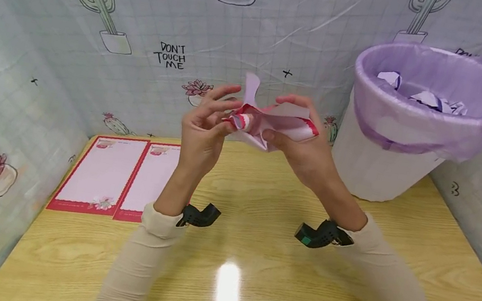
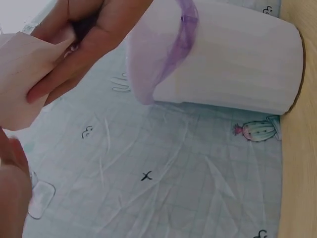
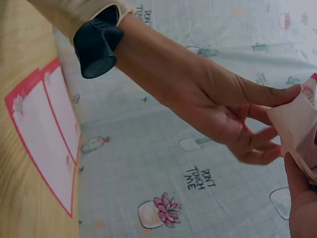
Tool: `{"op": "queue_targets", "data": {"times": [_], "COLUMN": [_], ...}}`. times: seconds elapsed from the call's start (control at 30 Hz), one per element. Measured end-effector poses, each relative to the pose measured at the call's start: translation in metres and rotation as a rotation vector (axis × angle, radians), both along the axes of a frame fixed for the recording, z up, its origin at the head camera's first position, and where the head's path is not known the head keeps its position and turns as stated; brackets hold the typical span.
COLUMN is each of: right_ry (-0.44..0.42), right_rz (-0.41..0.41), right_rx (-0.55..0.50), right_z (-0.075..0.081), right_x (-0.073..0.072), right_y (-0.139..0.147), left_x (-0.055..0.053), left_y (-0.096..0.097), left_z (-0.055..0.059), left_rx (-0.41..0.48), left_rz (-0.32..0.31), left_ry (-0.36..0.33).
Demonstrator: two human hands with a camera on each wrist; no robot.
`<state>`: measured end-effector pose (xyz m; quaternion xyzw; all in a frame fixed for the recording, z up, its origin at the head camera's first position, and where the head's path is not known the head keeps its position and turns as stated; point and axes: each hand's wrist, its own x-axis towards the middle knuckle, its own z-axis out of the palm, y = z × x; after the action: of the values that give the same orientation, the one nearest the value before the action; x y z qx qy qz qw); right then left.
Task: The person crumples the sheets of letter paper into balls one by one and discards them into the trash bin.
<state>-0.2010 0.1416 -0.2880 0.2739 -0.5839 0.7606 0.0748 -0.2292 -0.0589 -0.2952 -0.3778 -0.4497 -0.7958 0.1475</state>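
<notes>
From the head view: a half-crumpled, red-edged sheet (image 1: 291,111) held up between both hands, off the table (image 1: 261,202), above the middle of its far edge; at the sheet's left end, a pinch by the left hand (image 1: 205,125), thumb in front, upper fingers loosely bent and slightly apart; at the other end, a grip by the right hand (image 1: 308,154), thumb pressed on the near face, fingers bent behind; towards the table's far left corner, two flat sheets (image 1: 97,171) side by side; at the far right corner, a white bin (image 1: 366,156) with a purple liner (image 1: 424,129) over its rim and crumpled papers (image 1: 428,102) inside.

From the left wrist: the red-edged sheet cut off at the picture's side, with right-hand fingers bent against its folds; left hand only partly shown, so cannot tell its hold from here.

From the right wrist: left thumb tip on the paper's edge, other fingers curled with gaps between; right hand mostly out of frame.

Judging by the loose folds and upright flap (image 1: 251,88), probably midway through crumpling, not yet compact; next, likely calls for tucking that flap in and closing both sets of fingers inward.
</notes>
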Motion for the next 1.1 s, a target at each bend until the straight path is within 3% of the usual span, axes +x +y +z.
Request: {"op": "queue_targets", "data": {"times": [0.17,0.27,0.47,0.57,0.73,0.83,0.9,0.97,1.1], "right_ry": [-0.01,-0.012,-0.084,-0.073,0.031,0.114,0.141,0.131,0.092], "right_rz": [0.016,0.045,-0.039,-0.046,0.055,0.029,-0.001,0.021,0.133], "right_rx": [0.041,0.068,0.297,0.374,0.493,0.577,0.596,0.588,0.485], "right_z": [-0.004,-0.005,0.003,0.005,0.003,0.001,0.001,0.001,-0.001], "right_x": [0.001,0.0,0.004,0.006,0.008,0.007,0.006,0.004,0.002], "right_y": [0.0,0.001,-0.003,-0.006,-0.013,-0.018,-0.019,-0.018,-0.007], "left_x": [0.004,0.007,0.008,0.009,0.012,0.014,0.014,0.013,0.013], "left_y": [0.0,-0.001,0.001,0.003,0.008,0.011,0.011,0.01,0.005], "left_z": [0.0,0.002,0.003,0.002,-0.001,-0.002,-0.002,-0.001,0.003], "left_rx": [-0.028,-0.051,-0.092,-0.097,-0.204,-0.28,-0.311,-0.332,-0.32], "left_rz": [-0.114,-0.133,0.004,0.081,0.279,0.367,0.4,0.412,0.348], "left_ry": [-0.141,-0.206,-0.222,-0.226,-0.075,0.008,0.02,-0.001,-0.08]}}
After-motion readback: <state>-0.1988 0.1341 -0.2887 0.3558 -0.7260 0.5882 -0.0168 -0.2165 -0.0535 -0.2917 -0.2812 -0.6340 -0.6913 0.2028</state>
